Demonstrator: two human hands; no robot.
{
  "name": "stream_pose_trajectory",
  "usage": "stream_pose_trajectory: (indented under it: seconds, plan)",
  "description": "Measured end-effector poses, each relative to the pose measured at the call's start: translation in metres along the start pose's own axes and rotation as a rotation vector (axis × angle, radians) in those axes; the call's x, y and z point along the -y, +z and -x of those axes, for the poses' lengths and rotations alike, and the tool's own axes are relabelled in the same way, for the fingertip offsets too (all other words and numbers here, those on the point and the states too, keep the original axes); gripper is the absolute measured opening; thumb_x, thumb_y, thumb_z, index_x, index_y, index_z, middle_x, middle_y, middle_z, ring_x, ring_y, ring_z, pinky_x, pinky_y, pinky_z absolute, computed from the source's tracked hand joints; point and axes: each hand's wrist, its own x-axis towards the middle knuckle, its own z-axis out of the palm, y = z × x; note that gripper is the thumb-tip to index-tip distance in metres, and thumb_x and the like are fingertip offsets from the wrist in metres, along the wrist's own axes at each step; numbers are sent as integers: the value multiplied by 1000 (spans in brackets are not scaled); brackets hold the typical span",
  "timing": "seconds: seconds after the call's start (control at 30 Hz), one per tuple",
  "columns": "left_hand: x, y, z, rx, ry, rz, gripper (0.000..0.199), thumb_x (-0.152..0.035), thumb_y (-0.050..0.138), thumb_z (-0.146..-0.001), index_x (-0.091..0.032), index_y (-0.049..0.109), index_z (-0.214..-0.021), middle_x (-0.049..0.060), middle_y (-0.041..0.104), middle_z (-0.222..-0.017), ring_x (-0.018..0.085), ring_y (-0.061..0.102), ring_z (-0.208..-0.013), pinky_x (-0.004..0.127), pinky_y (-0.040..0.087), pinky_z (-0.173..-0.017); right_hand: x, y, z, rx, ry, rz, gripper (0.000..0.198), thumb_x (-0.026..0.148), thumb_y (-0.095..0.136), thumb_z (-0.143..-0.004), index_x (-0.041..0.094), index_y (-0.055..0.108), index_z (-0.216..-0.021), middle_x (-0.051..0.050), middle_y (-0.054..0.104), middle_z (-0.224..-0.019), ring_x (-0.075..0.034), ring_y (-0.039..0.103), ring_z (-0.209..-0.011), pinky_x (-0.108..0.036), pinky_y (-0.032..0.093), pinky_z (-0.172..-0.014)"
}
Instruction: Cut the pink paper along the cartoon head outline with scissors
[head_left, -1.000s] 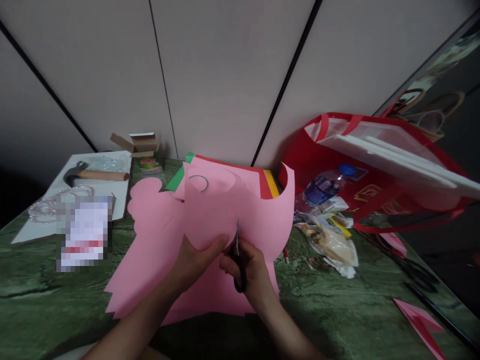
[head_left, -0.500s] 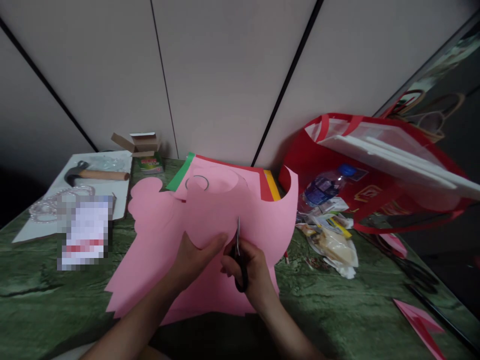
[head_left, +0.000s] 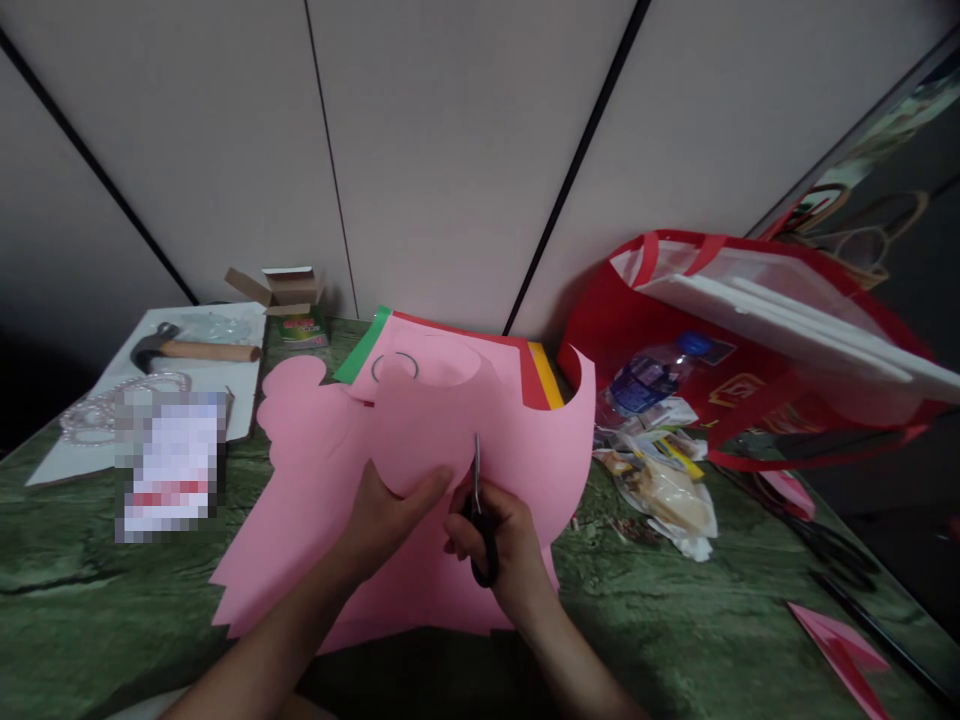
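Note:
My left hand (head_left: 394, 510) grips a sheet of pink paper (head_left: 427, 430), its thumb on top and the fingers hidden beneath. Black-handled scissors (head_left: 484, 535) are in my right hand (head_left: 506, 540), with their blades pointing away from me on the pink paper. The sheet has a rounded cut edge, and a curved strip of it bends up at the right. Under it lie more pink sheets (head_left: 300, 530) with scalloped and zigzag edges. Red, green and yellow sheets show at the back of the pile.
On the left, a hammer (head_left: 202, 349) and a beaded string (head_left: 124, 405) lie on a white board (head_left: 82, 440). An open small box (head_left: 300, 320) stands near the wall. At right are a red bag (head_left: 600, 300), a bottle (head_left: 652, 375), plastic packets (head_left: 667, 490) and folded pink paper (head_left: 840, 640).
The upper tip of the curved paper strip at the right has dipped slightly. Both hands keep nearly the same place and grip.

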Motion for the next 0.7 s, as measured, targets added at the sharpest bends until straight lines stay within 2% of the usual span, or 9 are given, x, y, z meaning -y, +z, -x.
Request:
stream_pose_trajectory:
  seconds: [0.17,0.3,0.43,0.63,0.7]
  plan:
    - [2,-1,0,-41,17,-9,10,-24,62,-73,-15,65,-79,0,68,-66,15,64,-62,24,52,-54,0,0,-1,-11,13,-10,27,34,74,-61,17,53,-60,6,48,-42,-9,44,-40,-21,36,-41]
    - [3,-3,-1,-27,16,-30,12,-26,62,-74,-15,64,-77,-1,67,-62,15,63,-59,23,52,-53,0,0,-1,-3,4,-5,27,34,74,-61,17,52,-59,6,49,-42,-8,44,-39,-21,34,-40]
    - [2,-2,-2,-65,21,-11,12,-25,63,-73,-16,63,-81,0,69,-69,15,64,-63,23,52,-54,2,1,-1,-11,15,8,29,36,73,-61,17,52,-58,6,49,-42,-8,44,-39,-21,35,-41]
    - [-2,1,2,-117,-77,-47,19,-35,64,-72,-16,62,-69,1,64,-55,18,63,-56,28,52,-51,2,7,1,36,55,-14,33,44,71,-61,18,51,-58,6,47,-41,-10,47,-40,-23,38,-41]
    - [-4,3,4,-140,-108,-63,23,-38,65,-69,-16,62,-66,3,65,-58,21,65,-61,31,54,-54,-1,8,2,44,62,-18,33,44,71,-61,18,51,-58,6,47,-42,-10,46,-41,-23,38,-42]
